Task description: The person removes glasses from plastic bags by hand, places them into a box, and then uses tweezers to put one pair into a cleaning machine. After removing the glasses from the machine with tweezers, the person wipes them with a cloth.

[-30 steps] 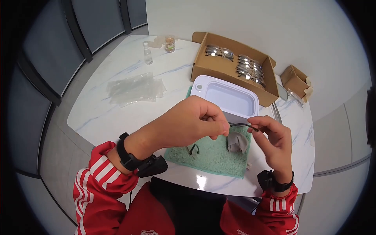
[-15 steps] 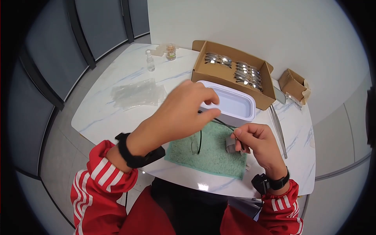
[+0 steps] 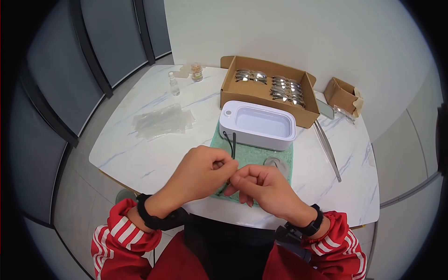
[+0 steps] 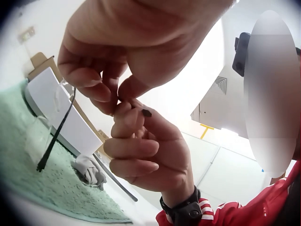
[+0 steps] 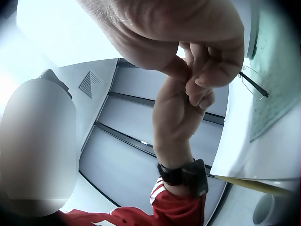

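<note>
Both hands meet over a green towel (image 3: 252, 155), fingertips close together at a pair of eyeglasses. Its dark temple arms (image 3: 234, 145) stick up past the fingers in the head view. The left hand (image 3: 200, 170) pinches the glasses between thumb and fingers. Against it, the right hand (image 3: 266, 186) pinches them too; a small dark tip (image 4: 147, 113) shows by its thumb in the left wrist view. A black temple arm (image 4: 59, 129) hangs over the towel there, beside a clear lens (image 4: 40, 136). Fingers hide most of the frame. A crumpled grey cloth (image 3: 275, 163) lies right of them.
A white tub with a button (image 3: 256, 135) stands on the towel's far side. Behind it is a cardboard box (image 3: 233, 86) with rows of glasses. A long grey strip (image 3: 329, 151) lies right, clear bags (image 3: 163, 122) left, a spray bottle (image 3: 174, 85) and jar (image 3: 196, 73) farther back.
The right hand has moved left and the left hand down, so both now meet over the towel. The glasses have turned, temple arms pointing up; the left fingers, looser half a second ago, pinch again.
</note>
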Tool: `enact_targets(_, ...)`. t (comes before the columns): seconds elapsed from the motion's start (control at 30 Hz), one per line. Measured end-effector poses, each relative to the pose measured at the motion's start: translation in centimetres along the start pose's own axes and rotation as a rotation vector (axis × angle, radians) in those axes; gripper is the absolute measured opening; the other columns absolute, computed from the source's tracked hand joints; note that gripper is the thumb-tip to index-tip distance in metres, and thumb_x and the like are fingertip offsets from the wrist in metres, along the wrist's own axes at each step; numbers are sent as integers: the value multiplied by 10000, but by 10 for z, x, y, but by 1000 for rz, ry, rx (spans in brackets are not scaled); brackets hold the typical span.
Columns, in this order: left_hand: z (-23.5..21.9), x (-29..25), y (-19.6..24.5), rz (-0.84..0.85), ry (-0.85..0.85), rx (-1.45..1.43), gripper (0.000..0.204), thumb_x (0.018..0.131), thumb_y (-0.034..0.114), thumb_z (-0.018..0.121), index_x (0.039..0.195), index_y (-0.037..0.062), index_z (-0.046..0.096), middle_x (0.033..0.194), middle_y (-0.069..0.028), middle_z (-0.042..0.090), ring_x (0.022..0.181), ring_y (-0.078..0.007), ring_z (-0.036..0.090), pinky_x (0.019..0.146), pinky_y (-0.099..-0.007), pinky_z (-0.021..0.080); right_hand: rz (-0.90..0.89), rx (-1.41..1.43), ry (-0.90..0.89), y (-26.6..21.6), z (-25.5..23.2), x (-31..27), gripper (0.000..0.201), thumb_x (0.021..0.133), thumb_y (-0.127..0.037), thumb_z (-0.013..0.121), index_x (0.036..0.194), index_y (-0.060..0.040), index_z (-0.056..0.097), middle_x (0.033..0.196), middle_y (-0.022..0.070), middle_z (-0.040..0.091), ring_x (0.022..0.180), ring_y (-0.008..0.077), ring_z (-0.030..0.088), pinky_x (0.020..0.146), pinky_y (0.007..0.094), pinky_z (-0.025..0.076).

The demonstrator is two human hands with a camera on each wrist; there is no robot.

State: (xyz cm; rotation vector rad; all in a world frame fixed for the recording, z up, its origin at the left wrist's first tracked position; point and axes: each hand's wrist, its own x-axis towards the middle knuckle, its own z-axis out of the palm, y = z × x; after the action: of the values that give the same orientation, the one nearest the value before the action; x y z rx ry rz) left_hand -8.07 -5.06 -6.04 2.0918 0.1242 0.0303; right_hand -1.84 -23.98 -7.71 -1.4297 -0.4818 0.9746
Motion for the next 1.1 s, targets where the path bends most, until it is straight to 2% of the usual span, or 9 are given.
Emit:
enact_targets(0.1,-14,-9,-7,-15,-44,29,212,959,150,634,858,-26,694,669,3,612,592,-75,511,557,-243,420,-77,-198,-17,-7,-17,-12,193,999,-178,635,1007,6,691,863,54,743,672,50,593,612,214,472)
enact_targets(0.27,-47,-18,-3,29,-58,174,187,974,128,586,931,-12,702,750,-17,638,667,-83,535,624,-249,445,-350,-556,493,-9,-84,-22,149,919,-115,690,924,29,729,733,68,718,672,94,647,621,261,500)
enact_targets(0.4,-64,-12,11,52,-27,280,205,980,137,562,933,-3,704,723,-7,593,660,-89,470,611,-257,395,-346,-986,493,2,-96,-16,124,855,-122,742,890,-4,749,763,107,706,660,197,654,649,314,513)
enact_targets(0.53,-66,-1,31,225,-37,479,186,922,122,582,879,-18,697,738,-130,647,671,-251,595,645,-356,461,-466,-1360,424,27,-93,-1,118,791,-107,777,879,-32,756,781,125,672,715,286,641,675,362,514)
enact_targets(0.57,-64,5,34,226,-35,478,186,922,122,582,879,-18,697,738,-130,647,671,-251,595,645,-356,461,-402,-1292,432,28,-91,1,88,783,-114,744,846,-56,764,793,141,651,839,347,628,746,445,508)
enact_targets(0.8,-34,54,30,343,-187,552,214,832,120,549,749,-39,666,713,-246,621,682,-431,619,667,-486,505,-293,-1048,309,-21,-106,-1,121,781,-86,768,893,-39,774,822,152,706,760,325,672,711,378,533)
enact_targets(0.9,-25,75,22,382,-274,475,191,824,107,569,733,-38,652,686,-234,611,626,-417,577,634,-446,498,-232,-928,278,-35,-108,-1,127,801,-96,779,908,-28,772,824,143,725,719,279,687,693,343,534)
enact_targets(0.97,-23,87,14,262,-408,493,159,869,133,650,854,-18,696,737,-153,646,648,-277,596,631,-356,481,-276,-850,262,-36,-108,3,113,825,-97,775,909,-22,768,805,121,720,694,227,664,665,330,514)
enact_targets(1.1,-17,98,-11,219,-482,266,131,893,127,675,891,3,715,734,-106,652,633,-193,579,618,-310,467,-244,-733,312,-23,-109,3,116,830,-83,771,921,-13,757,794,108,714,674,202,636,650,320,496)
